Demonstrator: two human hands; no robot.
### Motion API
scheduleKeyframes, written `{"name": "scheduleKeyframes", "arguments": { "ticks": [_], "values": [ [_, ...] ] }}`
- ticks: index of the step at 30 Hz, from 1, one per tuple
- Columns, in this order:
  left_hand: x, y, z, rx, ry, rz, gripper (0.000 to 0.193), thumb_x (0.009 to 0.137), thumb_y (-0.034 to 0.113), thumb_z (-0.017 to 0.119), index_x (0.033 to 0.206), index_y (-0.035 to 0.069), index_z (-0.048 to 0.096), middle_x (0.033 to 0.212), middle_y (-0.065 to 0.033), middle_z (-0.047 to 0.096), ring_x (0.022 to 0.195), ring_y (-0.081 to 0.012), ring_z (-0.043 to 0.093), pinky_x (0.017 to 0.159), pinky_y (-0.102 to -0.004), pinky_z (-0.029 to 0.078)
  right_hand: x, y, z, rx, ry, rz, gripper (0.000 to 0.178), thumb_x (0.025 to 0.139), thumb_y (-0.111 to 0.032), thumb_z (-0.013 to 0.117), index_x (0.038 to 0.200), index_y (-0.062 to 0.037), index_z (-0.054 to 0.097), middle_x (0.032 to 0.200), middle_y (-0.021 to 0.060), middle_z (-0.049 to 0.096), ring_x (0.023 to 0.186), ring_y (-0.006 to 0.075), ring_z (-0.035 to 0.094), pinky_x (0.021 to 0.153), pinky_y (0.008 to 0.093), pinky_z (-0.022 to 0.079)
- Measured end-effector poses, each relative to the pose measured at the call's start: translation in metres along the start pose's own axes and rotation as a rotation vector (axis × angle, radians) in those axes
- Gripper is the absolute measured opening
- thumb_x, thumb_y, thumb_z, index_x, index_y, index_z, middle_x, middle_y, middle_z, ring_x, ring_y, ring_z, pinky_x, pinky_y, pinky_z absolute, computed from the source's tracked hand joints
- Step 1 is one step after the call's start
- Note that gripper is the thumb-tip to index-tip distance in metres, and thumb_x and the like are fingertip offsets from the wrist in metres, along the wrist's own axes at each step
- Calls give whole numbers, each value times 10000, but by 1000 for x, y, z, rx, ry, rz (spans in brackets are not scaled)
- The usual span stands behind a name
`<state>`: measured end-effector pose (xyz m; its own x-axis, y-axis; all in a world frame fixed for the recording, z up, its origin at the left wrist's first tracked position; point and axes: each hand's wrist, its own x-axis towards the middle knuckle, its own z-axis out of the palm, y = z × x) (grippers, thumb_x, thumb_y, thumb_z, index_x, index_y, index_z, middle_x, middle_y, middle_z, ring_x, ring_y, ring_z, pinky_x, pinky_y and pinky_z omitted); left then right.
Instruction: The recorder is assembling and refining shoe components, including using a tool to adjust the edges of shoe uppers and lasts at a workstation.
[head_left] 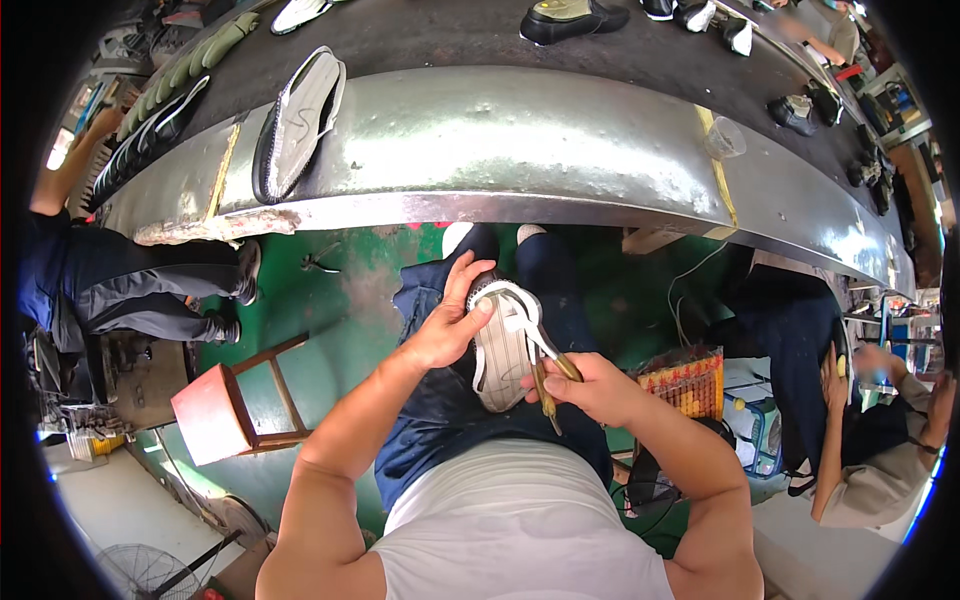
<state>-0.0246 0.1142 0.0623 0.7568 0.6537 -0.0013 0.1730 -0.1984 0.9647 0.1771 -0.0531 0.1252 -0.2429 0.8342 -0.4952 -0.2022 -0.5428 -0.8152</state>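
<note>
Working above dark blue trousers, holding both forearms short of the front edge of the metal bench. Having open green floor on the left, out to a red-topped stool; facing tighter room on the right, beside an orange beaded mat.

Closing the left hand on the toe end of a shoe, pressing the thumb to the near face and reaching the fingers over the black toe. Clamping the right hand on the brass-coloured handles of white pliers, with the handles standing slightly apart. Being unable to tell the bite of the pliers on the shoe.

Holding the shoe between the two hands, over the lap, showing a pale grey face upward and pointing the toe benchward, well apart from the metal.

Noting farther off a similar grey-and-black shoe on the bench at left, a clear cup at right, and a co-worker at far left.
</note>
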Motion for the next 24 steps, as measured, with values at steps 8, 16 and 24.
{"name": "scheduleKeyframes", "arguments": {
  "ticks": [8, 16, 24],
  "values": [
    [6, -2, 1, -64, 80, -9, 461, 967, 171, 611, 1385, 59, 453, 1504, -188, 374, 1354, -274, 416, 1097, -362, 355, 16, -33, -5, 42, -28, 182, 200, 1002, -178, 527, 1044, 5, 595, 925, 58, 635, 810, 136, 622, 708, 319, 536],
    [6, -32, -2, -341, 261, -87, 383, 936, 56, 638, 1305, 50, 536, 1463, -134, 451, 1301, -206, 457, 1084, -335, 376, 61, -15, -16, -972, 238, -261, 248, 953, -225, 589, 939, 22, 567, 880, 237, 652, 828, 437, 637, 703, 500, 506],
    [4, -7, -63, -463, -255, -88, 542, 950, 48, 618, 1457, 79, 432, 1482, -97, 443, 1382, -180, 384, 1135, -315, 305, 53, -3, -11, -1093, 319, -351, 227, 937, -219, 603, 946, 5, 564, 887, 222, 641, 785, 417, 643, 689, 488, 519]
  ]
}}
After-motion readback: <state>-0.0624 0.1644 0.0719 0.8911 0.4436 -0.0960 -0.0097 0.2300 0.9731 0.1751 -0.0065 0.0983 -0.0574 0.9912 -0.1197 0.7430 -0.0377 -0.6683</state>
